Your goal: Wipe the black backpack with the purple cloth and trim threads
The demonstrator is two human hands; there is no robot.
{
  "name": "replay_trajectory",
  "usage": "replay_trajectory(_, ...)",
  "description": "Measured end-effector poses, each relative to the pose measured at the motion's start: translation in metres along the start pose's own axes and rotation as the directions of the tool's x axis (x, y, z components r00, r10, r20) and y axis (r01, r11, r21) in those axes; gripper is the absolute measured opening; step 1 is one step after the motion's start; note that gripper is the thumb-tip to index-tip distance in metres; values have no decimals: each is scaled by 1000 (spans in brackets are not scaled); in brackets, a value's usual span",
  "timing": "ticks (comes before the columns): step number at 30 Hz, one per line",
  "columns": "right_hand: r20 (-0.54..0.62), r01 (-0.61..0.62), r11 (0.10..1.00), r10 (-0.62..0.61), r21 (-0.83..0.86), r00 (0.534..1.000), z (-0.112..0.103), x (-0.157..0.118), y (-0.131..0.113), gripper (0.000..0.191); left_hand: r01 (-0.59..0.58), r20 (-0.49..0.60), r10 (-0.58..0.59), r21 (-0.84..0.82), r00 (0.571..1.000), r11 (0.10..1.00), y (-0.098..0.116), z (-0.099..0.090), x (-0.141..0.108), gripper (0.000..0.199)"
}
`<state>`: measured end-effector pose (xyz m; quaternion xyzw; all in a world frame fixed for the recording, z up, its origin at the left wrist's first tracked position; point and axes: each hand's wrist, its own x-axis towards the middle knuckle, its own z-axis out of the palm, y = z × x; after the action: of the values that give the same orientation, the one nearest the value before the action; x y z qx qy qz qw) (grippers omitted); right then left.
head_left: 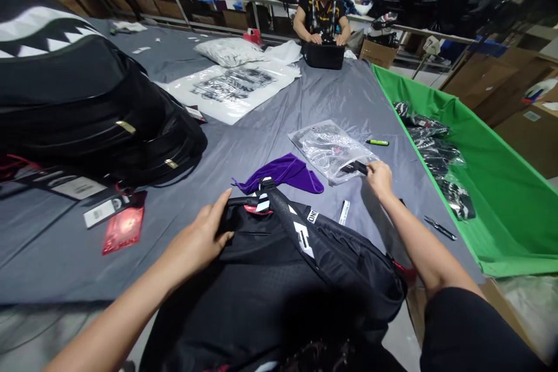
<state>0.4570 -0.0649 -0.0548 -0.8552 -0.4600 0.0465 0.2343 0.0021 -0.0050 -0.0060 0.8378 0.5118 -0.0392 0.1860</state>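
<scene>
A black backpack with a white-printed shoulder strap lies at the table's near edge. My left hand grips its upper left edge, thumb and fingers closed on the black fabric. Farther right, my right hand is closed around a black strap end beside a clear plastic bag. A purple cloth lies just beyond the backpack. Between the cloth and my right forearm is a small white label strip.
Large black backpacks with tags stand at the left. A green marker and thread snips lie at the right, near a green-lined bin holding packed items. Across the table, a person handles a black case.
</scene>
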Motion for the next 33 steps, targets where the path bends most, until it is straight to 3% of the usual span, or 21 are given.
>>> replay_trajectory(4, 101, 24, 974, -48, 226, 994, -39, -41, -23, 29, 38, -9, -38, -17, 999, 999, 9, -4, -2, 82)
replay_trajectory(7, 169, 127, 834, -253, 537, 953, -43, -73, -77, 29, 50, -28, -52, -69, 998, 996, 18, -9, -4, 89)
replay_trajectory(9, 145, 232, 701, -434, 674, 889, -35, -93, -121, 23, 39, -56, -48, -146, 997, 988, 18, -9, -7, 88)
replay_trajectory(11, 103, 421, 635, -620, 648, 778, -25, -111, -162, 15, -19, -152, -22, -266, 988, 964, 14, -5, -17, 81)
replay_trajectory(13, 91, 627, 581, -767, 519, 635, -15, -123, -191, 16, -115, -332, -13, -363, 943, 925, 11, 3, -34, 69)
replay_trajectory(15, 73, 767, 489, -858, 416, 508, -9, -129, -206, 18, -193, -530, -58, -407, 846, 893, 12, 11, -56, 52)
replay_trajectory(17, -10, 854, 334, -930, 400, 368, -8, -131, -212, 20, -233, -639, -172, -499, 749, 835, 18, 14, -77, 36)
replay_trajectory(18, -78, 885, 237, -953, 401, 291, -9, -131, -212, 20, -250, -619, -236, -594, 749, 765, 22, 14, -85, 33)
replay_trajectory(19, -142, 907, 146, -966, 395, 218, -11, -133, -212, 21, -256, -540, -274, -711, 796, 655, 25, 13, -91, 33)
replay_trajectory(20, -186, 920, 73, -970, 386, 155, -14, -134, -212, 23, -235, -412, -263, -826, 873, 513, 29, 10, -94, 34)
replay_trajectory(21, -209, 924, 23, -972, 381, 110, -16, -137, -213, 26, -180, -262, -190, -915, 946, 361, 32, 7, -96, 36)
replay_trajectory(22, -208, 920, -3, -974, 391, 85, -18, -140, -213, 28, -109, -132, -87, -968, 987, 228, 34, 5, -96, 39)
replay_trajectory(23, -192, 907, 1, -977, 421, 90, -19, -144, -214, 31, -49, -50, -5, -990, 999, 129, 36, 3, -95, 39)
replay_trajectory(24, -171, 883, 46, -975, 467, 141, -20, -149, -216, 34, -22, -21, 19, -998, 1000, 63, 37, 2, -93, 37)
replay_trajectory(25, -147, 839, 129, -959, 528, 240, -21, -154, -218, 38, -28, -28, -20, -999, 999, 20, 38, 2, -91, 34)
replay_trajectory(27, -47, 666, 332, -874, 668, 483, -21, -163, -223, 44, -99, -93, -203, -995, 975, -21, 41, 5, -89, 31)
replay_trajectory(28, 34, 568, 412, -829, 713, 558, -21, -167, -225, 43, -132, -122, -279, -991, 952, -16, 42, 7, -89, 29)
replay_trajectory(29, 108, 506, 463, -806, 728, 582, -22, -170, -228, 37, -157, -150, -317, -988, 936, 4, 42, 10, -90, 27)
replay_trajectory(31, 159, 547, 484, -829, 683, 536, -23, -172, -234, 19, -218, -245, -331, -969, 911, 117, 40, 17, -94, 24)
replay_trajectory(33, 78, 702, 469, -856, 536, 512, -26, -168, -239, 13, -299, -428, -368, -884, 825, 358, 30, 26, -99, 28)
